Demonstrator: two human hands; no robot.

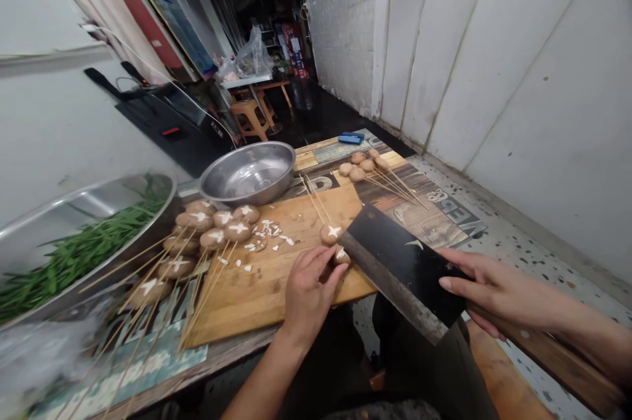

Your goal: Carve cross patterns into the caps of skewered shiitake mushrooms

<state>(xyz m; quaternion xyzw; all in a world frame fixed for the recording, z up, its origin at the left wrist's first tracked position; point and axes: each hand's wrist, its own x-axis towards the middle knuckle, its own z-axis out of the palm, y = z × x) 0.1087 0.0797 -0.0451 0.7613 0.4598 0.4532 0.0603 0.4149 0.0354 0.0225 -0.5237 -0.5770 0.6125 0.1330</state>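
One mushroom sits pinched between thumb and fingers of the left hand, over the right part of the board. The right hand grips the cleaver where handle meets blade, well to the right of the mushroom, so the left is nearer. The blade's long axis slants from beside the mushroom down to the right, cutting edge toward the left hand; whether its front corner touches the cap, I cannot tell. A cross-cut cap lies just beyond, two skewers pointing away from it. At far left, a bowl holds greens; a basin, bright with reflections inside, stands behind the scored pile of skewered mushrooms at the board's left end.
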